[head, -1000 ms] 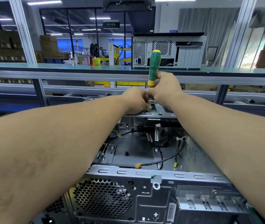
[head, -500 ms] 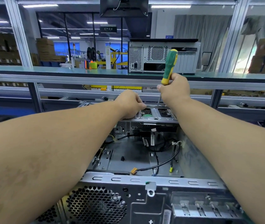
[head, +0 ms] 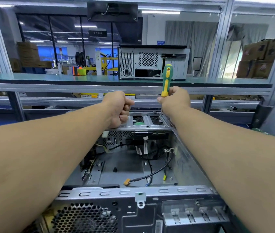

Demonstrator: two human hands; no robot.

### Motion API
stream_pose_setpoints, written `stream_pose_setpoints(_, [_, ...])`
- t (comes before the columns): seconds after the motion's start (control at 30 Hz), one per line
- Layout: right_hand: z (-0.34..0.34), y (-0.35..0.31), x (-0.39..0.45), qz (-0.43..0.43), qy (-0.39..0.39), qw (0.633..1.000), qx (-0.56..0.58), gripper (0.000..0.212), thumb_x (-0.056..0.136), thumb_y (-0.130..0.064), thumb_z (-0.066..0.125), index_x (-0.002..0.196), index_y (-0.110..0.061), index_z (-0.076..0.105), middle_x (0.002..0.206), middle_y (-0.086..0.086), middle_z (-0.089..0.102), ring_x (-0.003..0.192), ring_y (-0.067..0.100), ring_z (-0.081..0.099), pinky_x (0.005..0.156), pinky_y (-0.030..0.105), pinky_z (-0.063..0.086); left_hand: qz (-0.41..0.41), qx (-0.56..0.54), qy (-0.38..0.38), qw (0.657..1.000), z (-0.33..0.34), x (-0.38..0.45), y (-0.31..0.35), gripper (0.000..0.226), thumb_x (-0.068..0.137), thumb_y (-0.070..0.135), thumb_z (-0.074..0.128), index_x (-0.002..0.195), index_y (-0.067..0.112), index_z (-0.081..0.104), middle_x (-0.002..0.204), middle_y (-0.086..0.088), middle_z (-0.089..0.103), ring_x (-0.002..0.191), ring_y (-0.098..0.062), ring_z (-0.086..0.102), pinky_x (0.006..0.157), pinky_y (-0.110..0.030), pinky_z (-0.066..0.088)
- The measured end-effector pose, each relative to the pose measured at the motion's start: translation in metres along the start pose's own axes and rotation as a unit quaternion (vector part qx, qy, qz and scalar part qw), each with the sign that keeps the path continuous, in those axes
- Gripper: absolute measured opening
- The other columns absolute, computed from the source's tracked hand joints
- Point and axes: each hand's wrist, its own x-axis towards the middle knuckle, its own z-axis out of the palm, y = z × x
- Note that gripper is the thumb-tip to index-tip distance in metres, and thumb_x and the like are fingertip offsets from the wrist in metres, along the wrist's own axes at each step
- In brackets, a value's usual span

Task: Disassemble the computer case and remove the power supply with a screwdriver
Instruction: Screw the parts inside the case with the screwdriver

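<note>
The case (head: 133, 195) lies open right below me, its rear panel with the round fan grille (head: 86, 219) nearest and the drive bracket (head: 145, 122) at the far end. Inside, black cables (head: 150, 175) trail across the bare metal floor, one ending in an orange plug (head: 126, 181). I cannot make out the power supply itself from here.

My right hand (head: 175, 100) is curled round the lower, yellow part of the screwdriver (head: 166, 79), which stands nearly upright; its green top rises above my fist and its thin shaft runs down to the right end of the bracket, where the tip meets the metal. My left hand (head: 118, 108) is a closed fist with its heel resting on the bracket's left end; whether anything sits inside it, I cannot tell.

Beyond the bracket runs a long green shelf (head: 49, 77) in an aluminium frame. A second case (head: 152, 63) stands on it, rear side toward me. Cardboard boxes (head: 257, 59) are stacked far right, and a dark monitor (head: 113, 10) hangs overhead.
</note>
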Motion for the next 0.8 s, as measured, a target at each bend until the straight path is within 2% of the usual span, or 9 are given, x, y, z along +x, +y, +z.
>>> stream_pose_setpoints(0.1, [-0.002, 0.004, -0.002, 0.023, -0.014, 0.999, 0.028, 0.020, 0.084, -0.024, 0.083, 0.094, -0.026, 0.067, 0.085, -0.006, 0.069, 0.083, 0.019, 0.067, 0.082, 0.042, 0.061, -0.001, 0.014, -0.013, 1.000, 0.004, -0.003, -0.001, 0.032, 0.097, 0.010, 0.035, 0.098, 0.005, 0.066, 0.061, 0.002, 0.038, 0.051, -0.013, 0.021, 0.041, -0.025, 0.019])
stream_pose_setpoints(0.2, [-0.004, 0.004, -0.005, 0.020, -0.019, 0.999, 0.032, 0.019, 0.085, -0.024, 0.083, 0.096, -0.026, 0.067, 0.086, -0.006, 0.069, 0.083, 0.019, 0.067, 0.084, 0.046, 0.062, 0.013, 0.043, -0.005, 0.999, 0.008, -0.004, -0.005, 0.041, 0.103, 0.008, 0.028, 0.112, 0.007, 0.068, 0.059, 0.002, 0.038, 0.051, -0.013, 0.021, 0.043, -0.025, 0.020])
stream_pose_setpoints(0.3, [-0.005, 0.003, -0.008, 0.008, -0.013, 0.999, 0.032, 0.022, 0.086, -0.024, 0.082, 0.095, -0.031, 0.063, 0.086, -0.010, 0.067, 0.085, 0.018, 0.066, 0.086, 0.044, 0.061, 0.024, 0.048, -0.004, 0.999, 0.009, -0.004, -0.006, 0.041, 0.104, 0.006, 0.028, 0.112, 0.007, 0.068, 0.061, 0.001, 0.038, 0.052, -0.013, 0.021, 0.044, -0.025, 0.021])
stream_pose_setpoints(0.37, [-0.004, 0.003, -0.009, 0.001, -0.012, 0.999, 0.030, 0.024, 0.087, -0.023, 0.082, 0.086, -0.032, 0.059, 0.084, -0.012, 0.065, 0.083, 0.017, 0.065, 0.085, 0.042, 0.061, 0.030, 0.050, -0.005, 0.998, 0.009, -0.004, -0.007, 0.040, 0.103, 0.005, 0.029, 0.112, 0.006, 0.068, 0.063, 0.000, 0.037, 0.052, -0.013, 0.021, 0.044, -0.026, 0.021])
stream_pose_setpoints(0.43, [-0.004, 0.002, -0.009, -0.007, -0.009, 1.000, 0.026, 0.028, 0.087, -0.024, 0.081, 0.079, -0.033, 0.056, 0.083, -0.013, 0.064, 0.082, 0.015, 0.065, 0.080, 0.035, 0.058, 0.037, 0.054, -0.004, 0.998, 0.009, -0.003, -0.007, 0.039, 0.103, 0.004, 0.030, 0.110, 0.005, 0.068, 0.064, 0.000, 0.037, 0.051, -0.013, 0.021, 0.044, -0.026, 0.021])
stream_pose_setpoints(0.53, [-0.006, 0.000, -0.011, -0.018, -0.004, 0.999, 0.029, 0.025, 0.087, -0.025, 0.081, 0.083, -0.032, 0.058, 0.081, -0.013, 0.064, 0.075, 0.009, 0.061, 0.068, 0.027, 0.047, 0.043, 0.057, -0.003, 0.997, 0.010, -0.003, -0.007, 0.038, 0.102, 0.004, 0.032, 0.109, 0.005, 0.069, 0.061, 0.000, 0.038, 0.050, -0.013, 0.023, 0.044, -0.026, 0.022])
stream_pose_setpoints(0.7, [-0.008, 0.001, -0.013, -0.024, -0.018, 0.999, 0.014, 0.027, 0.089, -0.023, 0.079, 0.080, -0.033, 0.056, 0.082, -0.011, 0.064, 0.075, 0.009, 0.060, 0.074, 0.030, 0.050, 0.047, 0.067, -0.005, 0.997, 0.010, -0.003, -0.008, 0.036, 0.101, 0.003, 0.034, 0.109, 0.005, 0.070, 0.059, 0.001, 0.040, 0.050, -0.013, 0.024, 0.045, -0.026, 0.022])
stream_pose_setpoints(0.8, [-0.009, -0.001, -0.013, -0.032, -0.023, 0.999, -0.009, 0.023, 0.088, -0.022, 0.079, 0.085, -0.033, 0.059, 0.081, -0.012, 0.065, 0.076, 0.009, 0.061, 0.076, 0.032, 0.053, 0.049, 0.071, -0.001, 0.996, 0.011, -0.005, -0.008, 0.036, 0.101, 0.003, 0.035, 0.108, 0.005, 0.070, 0.058, 0.001, 0.040, 0.049, -0.013, 0.024, 0.044, -0.026, 0.023])
